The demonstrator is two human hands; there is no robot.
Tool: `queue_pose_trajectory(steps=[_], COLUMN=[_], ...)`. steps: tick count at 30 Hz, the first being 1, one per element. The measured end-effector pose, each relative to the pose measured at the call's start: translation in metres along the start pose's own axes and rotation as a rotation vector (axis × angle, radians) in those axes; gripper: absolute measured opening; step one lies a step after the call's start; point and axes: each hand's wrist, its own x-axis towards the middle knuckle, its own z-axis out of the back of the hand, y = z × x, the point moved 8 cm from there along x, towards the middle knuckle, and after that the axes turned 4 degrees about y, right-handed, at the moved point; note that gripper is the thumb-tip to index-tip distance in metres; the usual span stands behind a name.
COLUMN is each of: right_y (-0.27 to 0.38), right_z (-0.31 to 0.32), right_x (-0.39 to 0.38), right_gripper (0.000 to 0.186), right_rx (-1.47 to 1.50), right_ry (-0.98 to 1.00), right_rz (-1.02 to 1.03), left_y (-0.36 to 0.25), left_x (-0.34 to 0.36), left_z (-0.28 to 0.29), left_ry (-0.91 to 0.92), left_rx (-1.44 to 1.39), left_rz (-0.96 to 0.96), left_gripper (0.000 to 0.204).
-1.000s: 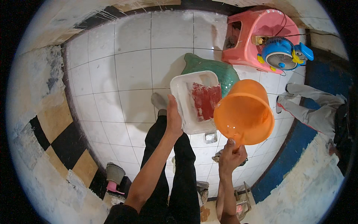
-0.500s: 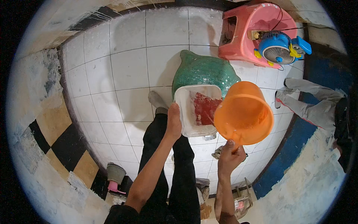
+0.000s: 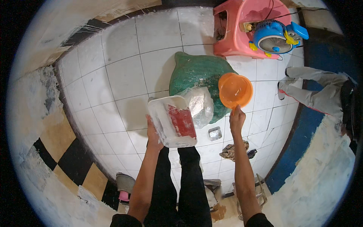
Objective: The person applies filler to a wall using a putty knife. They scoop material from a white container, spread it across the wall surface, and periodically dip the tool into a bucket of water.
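My left hand (image 3: 154, 134) grips the side of a shallow white tray (image 3: 163, 125), which has a smeared red rectangle (image 3: 180, 121) inside. In my right hand (image 3: 237, 120) is the handle of an orange plastic dipper (image 3: 235, 90), held over the right part of a large green sack (image 3: 189, 66). A crumpled translucent plastic bag (image 3: 202, 106) with pale contents shows on the sack, just behind the tray. A small metal container (image 3: 214, 133) sits on the tiles below the sack, above a crumpled dark cloth (image 3: 228, 151).
A pink plastic stool (image 3: 242, 45) at the back holds a blue fan (image 3: 274, 39) with a cable. A person's legs in grey trousers (image 3: 314, 94) are at the right by the painted wall (image 3: 291, 159). A grey bucket (image 3: 124, 181) stands lower left, beside the chequered wall (image 3: 72, 162).
The dipper has moved up and away from me, apart from the tray, and looks smaller. The tray has moved left and down, uncovering the plastic bag on the sack and the metal container.
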Motion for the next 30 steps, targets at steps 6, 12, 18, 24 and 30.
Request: queue_pose_trajectory(steps=[6,12,18,24,30], right_y=[-0.043,-0.059,-0.048,0.041,0.295], right_z=[-0.029,-0.051,-0.033,0.010,0.010], right_x=[0.020,0.007,0.008,-0.026,-0.160], right_gripper=[0.057,0.058,0.049,0.026,0.031], right_rx=[0.049,0.204,0.018,-0.204,-0.153], right_ry=[0.034,0.084,0.161,-0.179,0.160], right_rz=[-0.021,-0.124,-0.062,0.124,0.461], left_y=[-0.007,-0.003,0.000,-0.008,-0.021], left_x=[-0.014,-0.025,-0.032,-0.047,-0.089], left_z=[0.020,0.025,-0.011,-0.023,-0.097], left_ry=[-0.026,-0.082,-0.134,0.092,0.160], left_rx=[0.031,-0.001,-0.070,-0.005,-0.039], left_rz=[0.011,-0.005,-0.028,-0.049,-0.070], left_gripper=[0.065,0.064,0.062,0.065,0.066])
